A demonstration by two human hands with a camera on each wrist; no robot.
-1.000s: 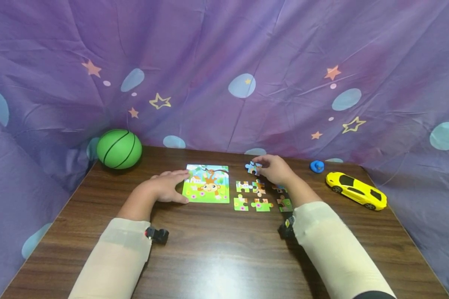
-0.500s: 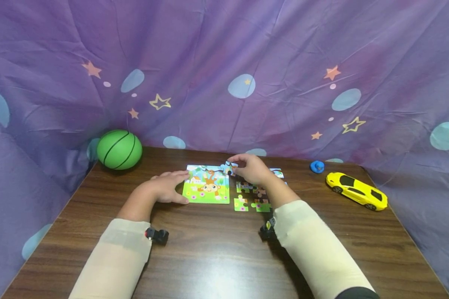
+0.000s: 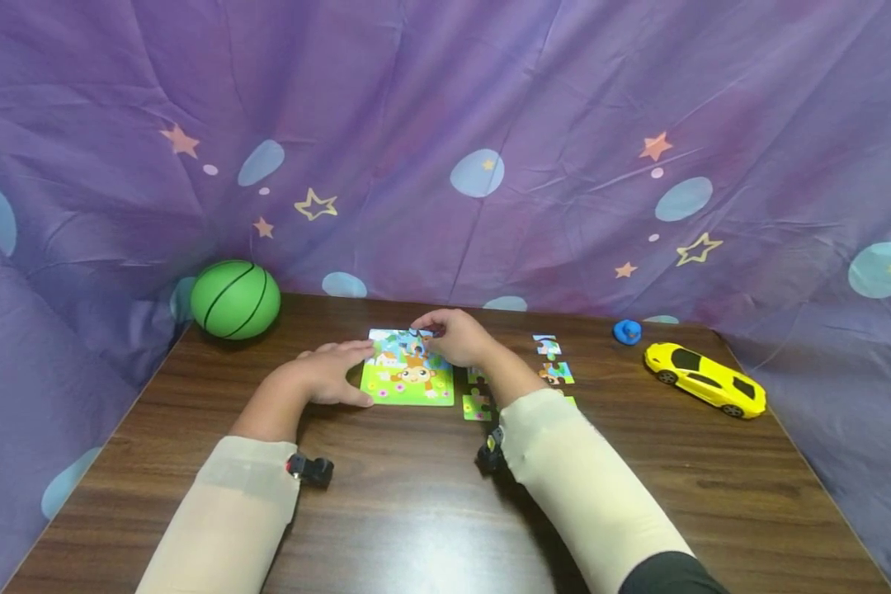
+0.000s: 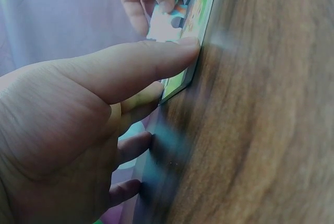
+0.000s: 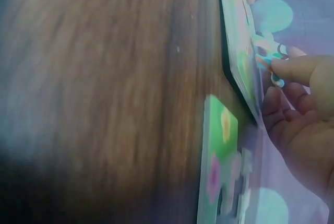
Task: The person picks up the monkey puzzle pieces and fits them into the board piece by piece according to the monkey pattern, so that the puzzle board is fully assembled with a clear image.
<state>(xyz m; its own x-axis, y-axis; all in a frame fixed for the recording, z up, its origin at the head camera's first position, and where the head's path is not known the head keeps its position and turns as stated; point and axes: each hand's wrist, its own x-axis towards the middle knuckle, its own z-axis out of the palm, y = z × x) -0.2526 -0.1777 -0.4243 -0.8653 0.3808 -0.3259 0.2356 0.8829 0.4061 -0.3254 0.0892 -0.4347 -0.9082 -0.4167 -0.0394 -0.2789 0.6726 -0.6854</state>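
Observation:
A square picture board [image 3: 404, 391] printed with a monkey lies flat on the table. My left hand [image 3: 332, 375] rests at its left side, thumb and index fingertip at the board's edge and the other fingers spread. Over the upper part of the board, my right hand [image 3: 460, 338] pinches a blue jigsaw piece [image 4: 163, 26] between thumb and fingers. The right wrist view shows the same piece tilted above the board. Loose jigsaw pieces lie to the right, among them a green one [image 3: 477, 407] and a blue one [image 3: 547, 344]; the right forearm hides some.
A green ball [image 3: 235, 300] stands at the back left of the wooden table [image 3: 408, 487]. At the right are a small blue rubber duck [image 3: 627, 332] and a yellow toy car [image 3: 705, 380]. A purple curtain [image 3: 416, 107] hangs behind the table.
My right hand has carried the jigsaw piece leftward from the loose pieces to above the board. The left hand has stayed at the board's left edge.

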